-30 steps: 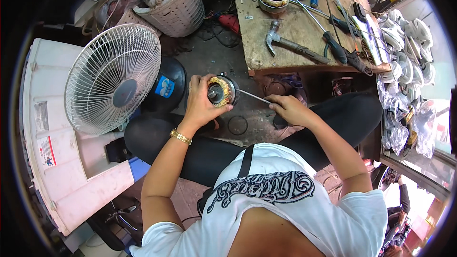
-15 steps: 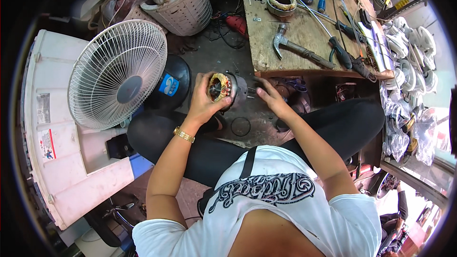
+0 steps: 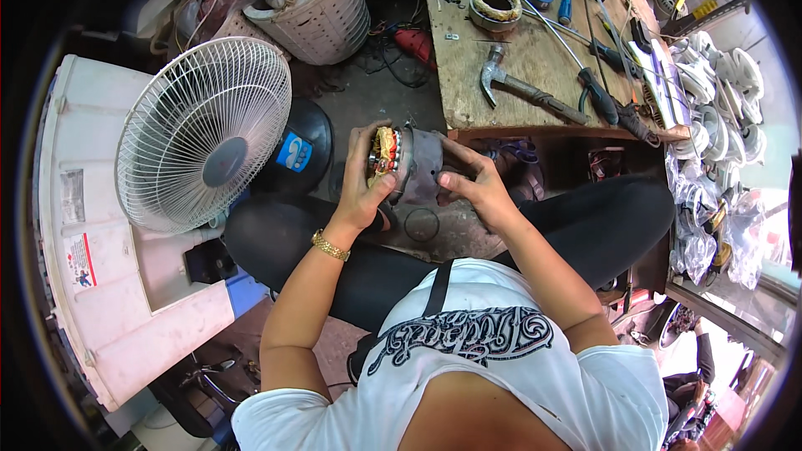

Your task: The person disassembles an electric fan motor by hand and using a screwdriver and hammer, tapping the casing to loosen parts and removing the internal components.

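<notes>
Between my two hands, above the floor and between my knees, is a small electric motor [image 3: 424, 169] with a dark grey metal housing. Its left end shows a stator winding [image 3: 385, 153] of yellowish coils with red parts along the edge. My left hand [image 3: 364, 182] is wrapped round the winding end, thumb along the near side. At the other end, my right hand [image 3: 475, 181] grips the housing, its thumb on the near edge and fingers on the far edge. The far fingertips of both hands are partly hidden by the motor.
A white-grilled fan [image 3: 219, 150] stands at the left. The wooden workbench [image 3: 464, 75] at upper right carries a hammer [image 3: 535, 93], another stator ring [image 3: 496, 8] and several screwdrivers. A white basket [image 3: 322, 21] stands beyond. A dark ring [image 3: 422, 224] lies on the floor.
My right hand has come in from beside the motor and closed on its right end. The motor has turned, so its winding now faces left and more of the housing's side shows.
</notes>
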Tool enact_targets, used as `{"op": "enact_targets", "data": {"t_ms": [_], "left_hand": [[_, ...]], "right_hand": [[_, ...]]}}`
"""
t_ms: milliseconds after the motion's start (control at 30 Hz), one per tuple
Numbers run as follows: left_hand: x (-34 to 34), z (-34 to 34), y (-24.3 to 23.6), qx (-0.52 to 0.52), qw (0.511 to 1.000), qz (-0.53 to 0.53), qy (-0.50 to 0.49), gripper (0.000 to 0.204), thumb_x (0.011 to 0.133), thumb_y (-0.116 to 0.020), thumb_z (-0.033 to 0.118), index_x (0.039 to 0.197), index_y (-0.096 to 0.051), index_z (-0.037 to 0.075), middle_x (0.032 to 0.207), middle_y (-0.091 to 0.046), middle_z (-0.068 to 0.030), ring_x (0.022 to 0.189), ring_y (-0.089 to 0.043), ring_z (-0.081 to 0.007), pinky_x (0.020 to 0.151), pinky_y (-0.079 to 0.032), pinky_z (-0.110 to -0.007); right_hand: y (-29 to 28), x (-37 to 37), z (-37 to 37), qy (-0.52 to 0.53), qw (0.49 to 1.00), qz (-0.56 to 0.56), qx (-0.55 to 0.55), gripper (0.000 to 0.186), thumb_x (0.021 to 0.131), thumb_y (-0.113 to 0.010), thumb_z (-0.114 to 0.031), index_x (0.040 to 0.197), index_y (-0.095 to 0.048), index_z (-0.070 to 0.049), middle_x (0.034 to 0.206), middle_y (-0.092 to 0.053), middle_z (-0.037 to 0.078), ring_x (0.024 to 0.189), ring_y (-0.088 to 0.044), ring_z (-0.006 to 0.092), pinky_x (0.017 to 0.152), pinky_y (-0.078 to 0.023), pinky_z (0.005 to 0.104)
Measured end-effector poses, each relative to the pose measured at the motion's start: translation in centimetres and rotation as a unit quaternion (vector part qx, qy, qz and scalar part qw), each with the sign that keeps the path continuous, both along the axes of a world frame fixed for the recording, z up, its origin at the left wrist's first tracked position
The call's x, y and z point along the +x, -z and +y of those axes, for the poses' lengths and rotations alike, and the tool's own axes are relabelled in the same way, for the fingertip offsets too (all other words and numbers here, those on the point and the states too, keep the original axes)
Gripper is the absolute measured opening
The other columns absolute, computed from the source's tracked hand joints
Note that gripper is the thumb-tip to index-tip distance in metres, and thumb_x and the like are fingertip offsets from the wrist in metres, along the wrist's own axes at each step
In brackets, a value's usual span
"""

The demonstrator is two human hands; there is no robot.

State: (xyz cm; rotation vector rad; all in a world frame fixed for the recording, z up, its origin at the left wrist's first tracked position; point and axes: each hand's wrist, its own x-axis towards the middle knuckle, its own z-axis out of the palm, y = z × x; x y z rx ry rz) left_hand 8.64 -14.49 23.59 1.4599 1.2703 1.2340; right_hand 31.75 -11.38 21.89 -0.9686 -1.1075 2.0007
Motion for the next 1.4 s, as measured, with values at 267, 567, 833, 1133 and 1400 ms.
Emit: {"op": "enact_targets", "data": {"t_ms": [267, 567, 833, 1133, 1400], "left_hand": [[0.1, 0.2, -1.0, -0.054, 0.981, -0.178, -0.053, 0.098, 0.083, -0.075, 0.057, 0.153, -0.04, -0.002, 0.14, -0.052, -0.0138, 0.13, -0.051, -0.0214, 0.111, -0.04, -0.035], [0.8, 0.5, -2.6, -0.14, 0.864, -0.484, -0.007, 0.082, 0.091, -0.07, 0.051, 0.15, -0.042, 0.001, 0.141, -0.056, -0.0236, 0.133, -0.056, -0.032, 0.114, -0.045, -0.046], [2.0, 0.5, -3.2, -0.164, 0.807, -0.566, 0.048, 0.095, 0.087, -0.063, 0.066, 0.159, -0.029, 0.013, 0.15, -0.044, -0.0288, 0.138, -0.047, -0.0455, 0.117, -0.037, -0.059], [1.3, -0.3, -2.5, -0.194, 0.794, -0.575, -0.042, 0.08, 0.094, -0.055, 0.058, 0.148, -0.045, 0.0, 0.143, -0.055, -0.0267, 0.134, -0.054, -0.0393, 0.115, -0.042, -0.051], [0.6, -1.1, -2.5, -0.162, 0.838, -0.515, -0.084, 0.071, 0.087, -0.072, 0.046, 0.136, -0.055, -0.003, 0.134, -0.063, -0.0218, 0.122, -0.064, -0.032, 0.108, -0.05, -0.045]], "right_hand": [[-3.4, -2.0, -3.2, 0.06, 0.994, 0.057, -0.068, 0.088, 0.09, -0.079, -0.017, 0.16, -0.027, -0.001, 0.152, -0.05, 0.021, 0.119, -0.06, 0.0192, 0.064, -0.056, 0.0265], [-8.3, 2.2, -0.4, -0.106, 0.958, -0.099, 0.247, 0.077, 0.094, -0.074, -0.02, 0.156, -0.035, 0.002, 0.146, -0.054, 0.02, 0.125, -0.057, 0.0218, 0.099, -0.049, 0.033], [-11.2, 11.6, 19.1, 0.009, 0.903, -0.321, 0.284, 0.033, 0.102, -0.064, -0.023, 0.127, -0.067, -0.002, 0.101, -0.073, 0.004, 0.079, -0.063, 0.009, 0.069, -0.053, 0.0258], [-5.3, 9.6, 18.6, -0.074, 0.771, -0.423, 0.47, 0.028, 0.092, -0.068, -0.025, 0.102, -0.075, 0.0, 0.097, -0.072, 0.024, 0.088, -0.07, 0.0392, 0.081, -0.054, 0.0456], [21.6, -0.3, 6.2, -0.508, 0.622, -0.483, 0.348, 0.028, 0.087, -0.066, -0.017, 0.108, -0.073, 0.001, 0.101, -0.072, 0.025, 0.094, -0.072, 0.0418, 0.081, -0.057, 0.0514]]}}
